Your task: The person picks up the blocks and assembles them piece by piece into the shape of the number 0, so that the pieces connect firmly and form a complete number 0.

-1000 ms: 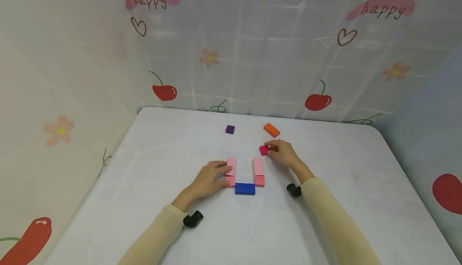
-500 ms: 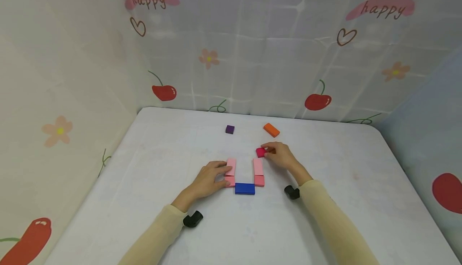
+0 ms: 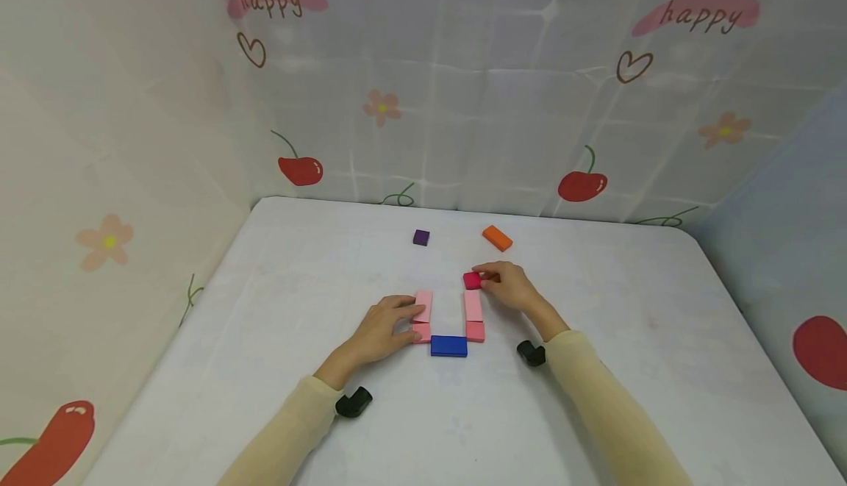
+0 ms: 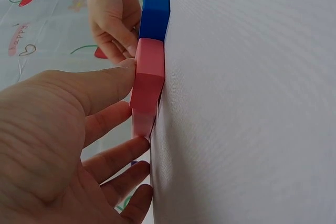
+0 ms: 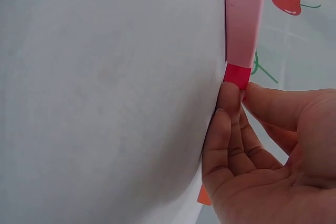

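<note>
In the head view, my left hand [image 3: 377, 330] touches the left column of two blocks, a light pink one [image 3: 426, 299] and a darker pink one [image 3: 424, 329]. Its thumb is on the darker pink block [image 4: 149, 69], fingers fairly straight along the side. My right hand [image 3: 512, 285] pinches a small red block [image 3: 470, 281] between thumb and fingers. That red block [image 5: 237, 75] lies at the far end of the right column's light pink block [image 3: 473, 306], which has a darker pink block [image 3: 475, 331] behind its near end. A blue block [image 3: 448, 346] bridges the near ends.
Farther back on the white table [image 3: 317, 251] lie a small dark purple block [image 3: 420, 237] and an orange block [image 3: 497, 238]. A curtain [image 3: 463, 89] printed with cherries, flowers and hearts stands beyond the table's far edge.
The right hand has moved left and slightly nearer with the red block, bringing it up to the far end of the right column. The left hand stays in place.
</note>
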A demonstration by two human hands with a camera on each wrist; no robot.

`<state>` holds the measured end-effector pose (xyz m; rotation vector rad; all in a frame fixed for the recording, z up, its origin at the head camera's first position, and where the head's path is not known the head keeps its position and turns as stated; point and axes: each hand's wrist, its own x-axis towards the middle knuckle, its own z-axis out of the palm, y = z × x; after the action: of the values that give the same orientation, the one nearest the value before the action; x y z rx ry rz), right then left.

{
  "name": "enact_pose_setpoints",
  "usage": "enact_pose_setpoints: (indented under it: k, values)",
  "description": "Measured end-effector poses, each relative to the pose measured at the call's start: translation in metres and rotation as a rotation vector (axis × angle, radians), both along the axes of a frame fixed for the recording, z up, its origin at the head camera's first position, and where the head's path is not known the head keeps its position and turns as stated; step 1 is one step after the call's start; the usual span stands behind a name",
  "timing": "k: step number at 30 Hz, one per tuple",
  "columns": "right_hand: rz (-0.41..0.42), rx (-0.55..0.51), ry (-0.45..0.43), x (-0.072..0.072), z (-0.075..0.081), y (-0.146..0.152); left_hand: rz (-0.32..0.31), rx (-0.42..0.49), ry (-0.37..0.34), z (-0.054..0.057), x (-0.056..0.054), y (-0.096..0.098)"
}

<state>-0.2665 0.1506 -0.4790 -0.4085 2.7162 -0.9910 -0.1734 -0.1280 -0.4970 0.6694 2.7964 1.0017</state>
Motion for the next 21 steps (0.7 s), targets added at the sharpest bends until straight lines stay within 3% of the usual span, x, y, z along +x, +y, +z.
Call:
enact_pose_setpoints:
  k: [21]
  values:
    - [0.011,0.002,0.001,0.0016,-0.0011,-0.0028,-0.009,-0.002,0.012,-0.0029,-0.0011,-0.0014]
